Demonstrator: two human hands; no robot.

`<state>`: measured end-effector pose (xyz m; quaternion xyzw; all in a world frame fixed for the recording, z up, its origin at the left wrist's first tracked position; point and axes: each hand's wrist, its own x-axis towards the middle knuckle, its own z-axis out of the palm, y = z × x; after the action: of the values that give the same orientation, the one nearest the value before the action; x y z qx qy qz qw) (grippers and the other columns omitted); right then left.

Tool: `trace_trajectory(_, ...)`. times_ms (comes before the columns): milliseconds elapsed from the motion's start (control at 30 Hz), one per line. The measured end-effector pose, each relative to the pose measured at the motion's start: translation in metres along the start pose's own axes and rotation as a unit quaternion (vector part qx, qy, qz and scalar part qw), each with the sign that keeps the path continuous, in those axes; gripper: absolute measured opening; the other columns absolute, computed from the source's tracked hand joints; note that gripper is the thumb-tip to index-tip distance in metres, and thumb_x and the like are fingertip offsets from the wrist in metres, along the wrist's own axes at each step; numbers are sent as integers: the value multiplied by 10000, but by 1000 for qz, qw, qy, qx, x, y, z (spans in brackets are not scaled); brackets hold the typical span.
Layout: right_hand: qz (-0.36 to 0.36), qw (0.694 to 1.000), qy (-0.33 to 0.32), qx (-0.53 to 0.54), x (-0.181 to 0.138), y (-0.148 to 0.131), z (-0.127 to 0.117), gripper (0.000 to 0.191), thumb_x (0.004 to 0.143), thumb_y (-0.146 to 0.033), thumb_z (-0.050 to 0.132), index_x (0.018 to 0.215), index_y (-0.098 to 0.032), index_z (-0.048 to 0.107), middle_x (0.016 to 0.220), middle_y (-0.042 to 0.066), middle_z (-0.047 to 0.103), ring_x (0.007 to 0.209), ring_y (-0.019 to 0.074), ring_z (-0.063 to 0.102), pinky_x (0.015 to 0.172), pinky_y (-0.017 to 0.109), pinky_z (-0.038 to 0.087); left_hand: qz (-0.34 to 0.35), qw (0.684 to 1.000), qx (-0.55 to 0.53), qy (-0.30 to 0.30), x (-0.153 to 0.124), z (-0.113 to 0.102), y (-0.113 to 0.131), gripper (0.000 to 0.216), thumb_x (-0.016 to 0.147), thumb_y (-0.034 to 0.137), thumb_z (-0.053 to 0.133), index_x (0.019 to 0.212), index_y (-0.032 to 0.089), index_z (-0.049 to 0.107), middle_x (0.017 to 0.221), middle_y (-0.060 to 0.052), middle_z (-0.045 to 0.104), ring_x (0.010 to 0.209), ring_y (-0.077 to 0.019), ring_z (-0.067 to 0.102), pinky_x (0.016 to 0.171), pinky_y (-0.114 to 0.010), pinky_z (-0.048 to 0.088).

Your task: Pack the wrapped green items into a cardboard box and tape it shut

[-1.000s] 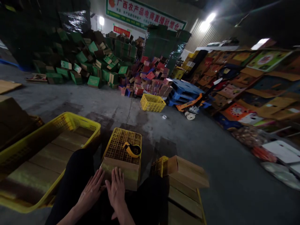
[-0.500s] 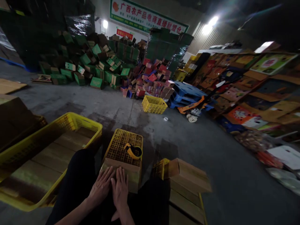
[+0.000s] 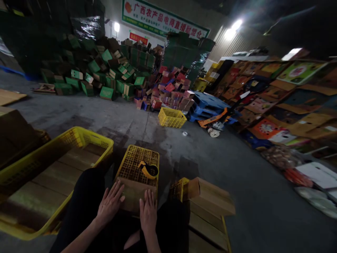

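Spread apart since earlier | left hand (image 3: 110,203), right hand (image 3: 147,212) flat on box (image 3: 133,191)

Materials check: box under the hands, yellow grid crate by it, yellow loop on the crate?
The box looks like matte brown cardboard: flat panels and a folded edge. The crate is likely moulded plastic: glossy yellow with a regular grid of holes. The loop is yellow with a dark inside, maybe plastic; it is too small to tell.

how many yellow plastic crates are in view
4: a large yellow plastic crate at left, an upturned crate in the middle, a half-hidden crate under brown cardboard at right, a far crate on the floor. Others may be hidden.
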<state>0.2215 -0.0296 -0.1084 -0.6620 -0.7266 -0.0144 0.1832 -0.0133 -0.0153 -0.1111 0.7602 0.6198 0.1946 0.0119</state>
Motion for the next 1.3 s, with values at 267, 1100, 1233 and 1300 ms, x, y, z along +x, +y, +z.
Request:
trace_trajectory(267,35,997,32,59,-9,13,5,658,1046,-515,251,1545,-94,334,1577,166,372,1458,273,366,1137,455,406,-55,995,-83,15,-9,13,-15,647,1004,423,400,1572,147,259,1590,-191,350,1453,-300,377,1108,-461,425)
trace_trajectory(1100,42,997,-36,51,-5,-52,6,592,1017,-530,355,1473,-179,492,1555,108,424,1473,365,310,1140,561,356,97,995,7,13,-6,26,52,634,909,125,420,1532,237,395,1606,-76,358,1496,-311,268,1175,-508,260)
trace_trajectory(1233,22,997,-60,53,1,-46,-4,538,1029,-498,343,1478,-238,482,1528,81,470,1450,328,372,1137,550,360,111,994,-1,-1,3,22,51,598,931,185,442,1523,254,410,1575,-73,415,1475,-300,320,1182,-508,248)
trace_trajectory(1300,26,997,-58,47,2,-37,-9,518,1034,-488,332,1477,-262,480,1529,64,471,1447,305,383,1147,536,350,109,994,-9,-4,4,18,44,569,951,243,455,1518,264,418,1561,-79,437,1452,-296,366,1177,-521,258)
